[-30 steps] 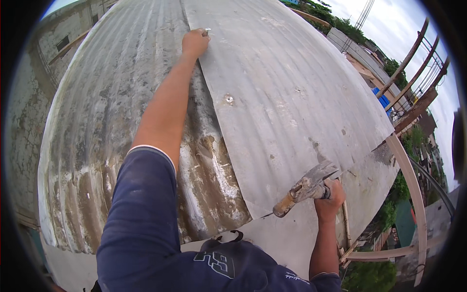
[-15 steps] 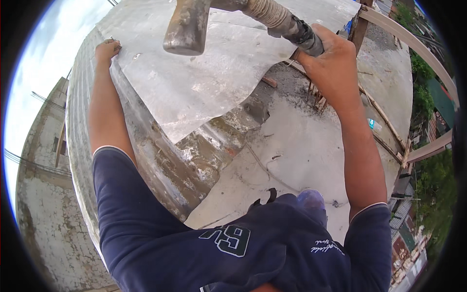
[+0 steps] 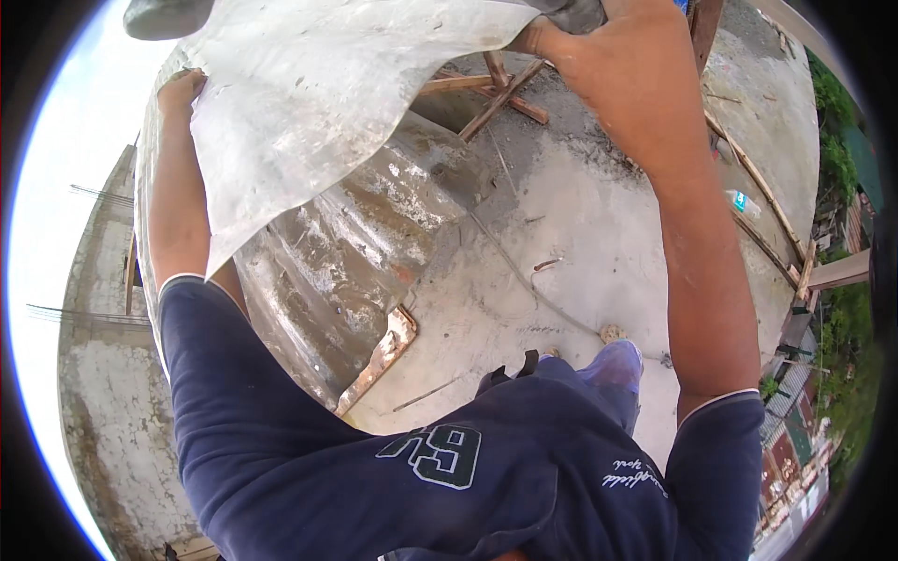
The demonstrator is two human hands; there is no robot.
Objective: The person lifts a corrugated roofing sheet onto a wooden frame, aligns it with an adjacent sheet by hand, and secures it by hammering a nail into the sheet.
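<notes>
A thin, pale grey metal sheet (image 3: pixel 309 112) stretches between my arms, its near edge lifted and its loose corner hanging by my left forearm. My left hand (image 3: pixel 182 91) is closed at the sheet's left edge, seemingly pinching it. At the top right, my right hand (image 3: pixel 636 89) is wrapped round the dark grip of a hammer (image 3: pixel 574 13); its thumb lies by the sheet's right edge. The hammer's head shows at the upper left, cut off by the picture's edge. Beneath the sheet lie weathered corrugated roofing sheets (image 3: pixel 346 252).
Crossed wooden pieces (image 3: pixel 500 98) lie past the roofing on a concrete surface (image 3: pixel 561 243). A plastic bottle (image 3: pixel 742 202) rests by long wooden strips (image 3: pixel 762 178) at right. A peeling wooden strip (image 3: pixel 379 360) borders the roofing. At left stands a worn concrete wall (image 3: pixel 112 402).
The sheet has risen, uncovering more corrugated roofing and the crossed wood. The hammer's head has swung up and left. My right hand has moved upward, and my left hand slightly left.
</notes>
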